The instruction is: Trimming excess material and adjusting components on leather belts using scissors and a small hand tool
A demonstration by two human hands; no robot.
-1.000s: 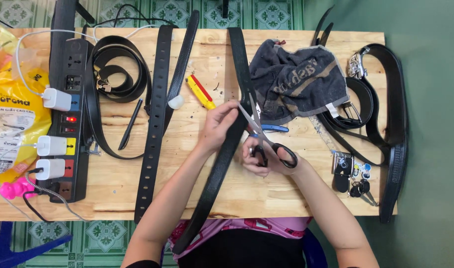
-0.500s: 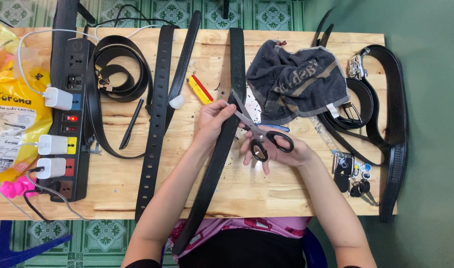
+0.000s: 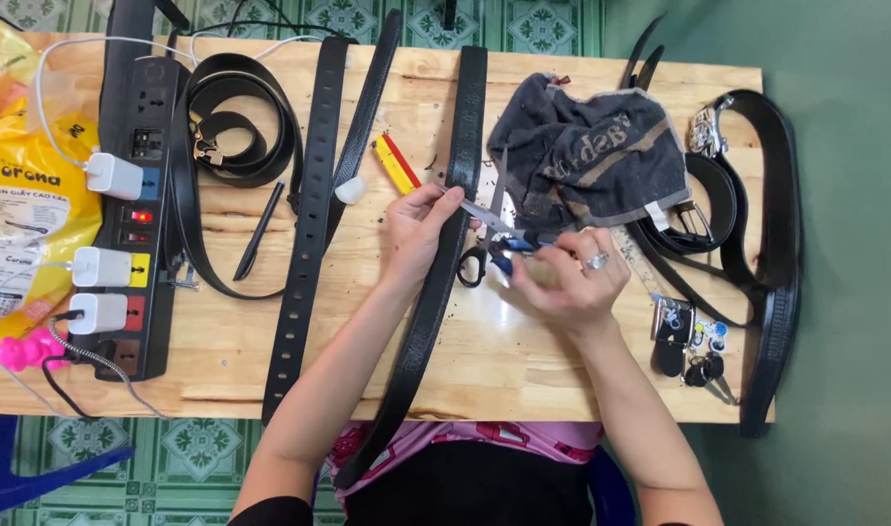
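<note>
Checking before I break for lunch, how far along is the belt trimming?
Done: dark scraps litter the table. In hand: left hand pinches the middle belt, right hand works the scissors at its edge. Left: that belt remains uncut across.

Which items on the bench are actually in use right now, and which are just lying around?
In use: left hand, right hand, scissors, black belt.
Lying about: grey cloth, power strip, keys, coiled belts, yellow bag.
</note>
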